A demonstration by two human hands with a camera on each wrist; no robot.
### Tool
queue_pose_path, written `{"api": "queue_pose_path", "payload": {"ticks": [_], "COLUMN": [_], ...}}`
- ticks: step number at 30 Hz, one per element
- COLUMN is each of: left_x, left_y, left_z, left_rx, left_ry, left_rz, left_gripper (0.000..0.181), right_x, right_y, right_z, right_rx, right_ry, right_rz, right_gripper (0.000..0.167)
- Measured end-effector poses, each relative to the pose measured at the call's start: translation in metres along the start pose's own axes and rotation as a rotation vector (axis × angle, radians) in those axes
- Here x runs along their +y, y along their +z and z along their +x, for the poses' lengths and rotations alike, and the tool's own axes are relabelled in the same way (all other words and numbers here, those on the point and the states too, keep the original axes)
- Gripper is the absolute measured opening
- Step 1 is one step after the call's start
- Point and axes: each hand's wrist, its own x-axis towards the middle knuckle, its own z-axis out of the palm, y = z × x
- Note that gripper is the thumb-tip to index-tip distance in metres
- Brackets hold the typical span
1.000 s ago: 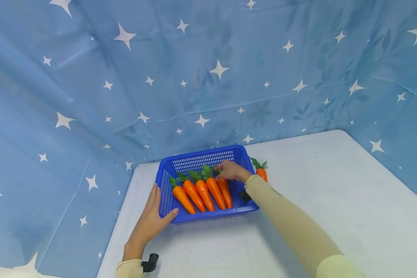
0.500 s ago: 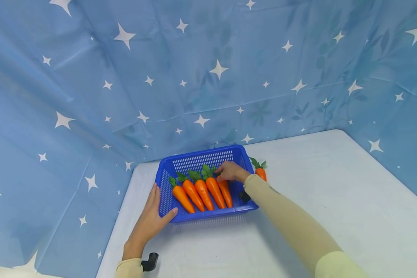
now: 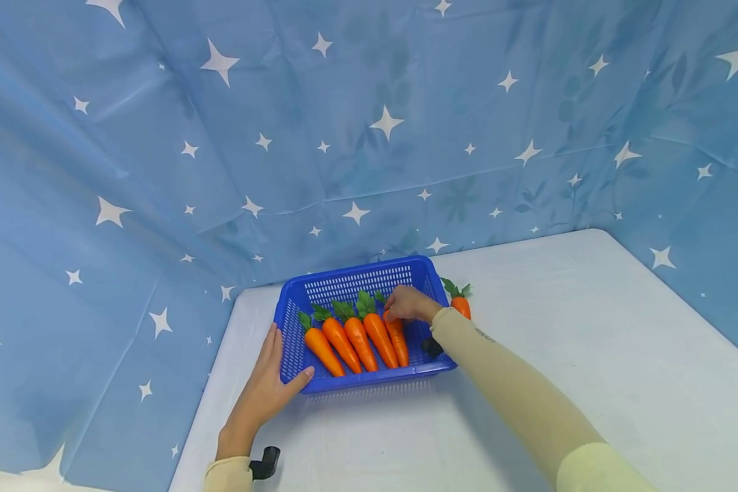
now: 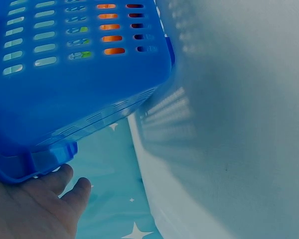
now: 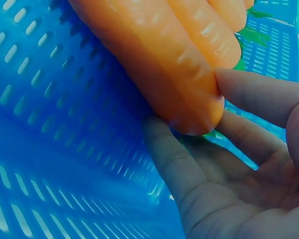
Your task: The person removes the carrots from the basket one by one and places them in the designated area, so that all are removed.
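A blue plastic basket (image 3: 357, 270) stands on the table, with several orange carrots (image 3: 358, 342) side by side in it, green leaves toward the back. My left hand (image 3: 267, 383) rests against its left end, fingers stretched along the side and thumb at the front rim; the left wrist view has those fingers beneath the end handle (image 4: 37, 162). My right hand (image 3: 411, 303) reaches inside and pinches the thick top of the rightmost carrot (image 5: 149, 59), thumb on one side and a finger on the other. Its leaves are mostly hidden by the hand.
Another carrot (image 3: 460, 305) lies on the white table (image 3: 590, 328) just right of the basket, partly behind my right sleeve (image 3: 510, 376). A blue curtain with white stars (image 3: 369, 171) hangs behind and left of the table.
My right hand's fingers have drawn in around the rightmost carrot's top. My left hand and the basket keep nearly the same place.
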Motion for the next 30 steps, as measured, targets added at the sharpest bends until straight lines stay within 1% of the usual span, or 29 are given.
{"api": "queue_pose_path", "payload": {"ticks": [10,21,30], "left_x": [0.0002,0.0001,0.0015], "left_y": [-0.0004,0.0000,-0.0005], "left_z": [-0.0015,-0.0013,-0.0008], "left_rx": [-0.001,-0.002,-0.005], "left_ry": [-0.006,-0.005,-0.012], "left_rz": [0.001,0.005,0.007], "left_gripper": [0.112,0.112,0.112], "right_x": [0.0004,0.0007,0.0013], "right_y": [0.0009,-0.0016,-0.0044], "right_z": [-0.0001,-0.0002,0.0004], "right_rx": [0.006,0.005,-0.003], "right_ry": [0.000,-0.014,0.015], "right_rz": [0.014,-0.025,0.053], "right_gripper": [0.033,0.034,0.036]}}
